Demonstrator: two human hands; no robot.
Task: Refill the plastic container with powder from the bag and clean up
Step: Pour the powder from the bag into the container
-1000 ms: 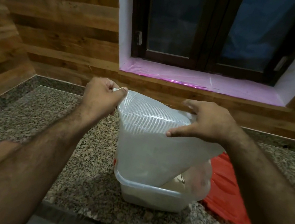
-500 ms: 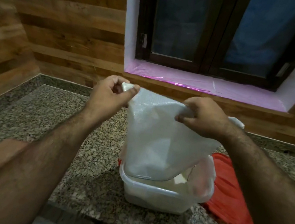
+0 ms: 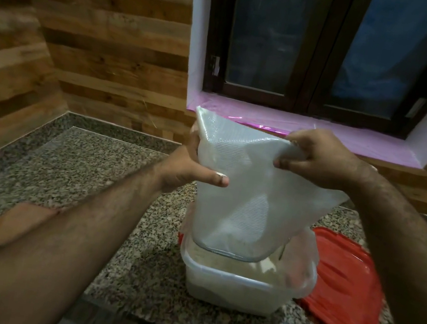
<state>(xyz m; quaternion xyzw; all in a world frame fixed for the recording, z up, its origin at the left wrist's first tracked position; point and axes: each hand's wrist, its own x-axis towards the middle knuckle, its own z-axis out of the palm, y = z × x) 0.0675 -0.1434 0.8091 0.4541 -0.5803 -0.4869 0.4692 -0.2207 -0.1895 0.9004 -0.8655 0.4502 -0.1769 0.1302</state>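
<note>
Bag point(image 3: 251, 197): translucent white plastic with a fine woven grid texture, held inverted above the container, mouth edge down, sealed end up. Lower edge inside the container opening, at rim level. A little pale powder visible through the plastic near the lower edge.

Container point(image 3: 230, 287): clear rectangular plastic tub, standing upright on the counter, near edge, centre-right. Pale powder point(image 3: 228, 264) visible inside; fill level hard to judge through the cloudy wall.

Left hand point(image 3: 191, 169): on the bag's left side, about mid-height. Thumb stretched across the near face of the bag, fingers hidden behind the plastic; bag pinched between thumb and fingers.

Right hand point(image 3: 321, 159): at the bag's upper right corner. Fingers curled over the top edge, thumb pressed on the near face; plastic gripped and bunched there.

Lid point(image 3: 342, 284): red, flat on the counter, just right of the container and partly behind it, apparently touching its right wall.

Counter point(image 3: 75, 180): speckled grey-brown granite, with a raised border along the far and left sides. Orange-brown patch point(image 3: 16, 221) on the near left part of the surface.

Wall point(image 3: 102, 28): horizontal wood-effect panels, far and left. Window point(image 3: 326, 47): dark frame, far right, with a pink film-covered sill point(image 3: 326, 131) directly behind the hands.
</note>
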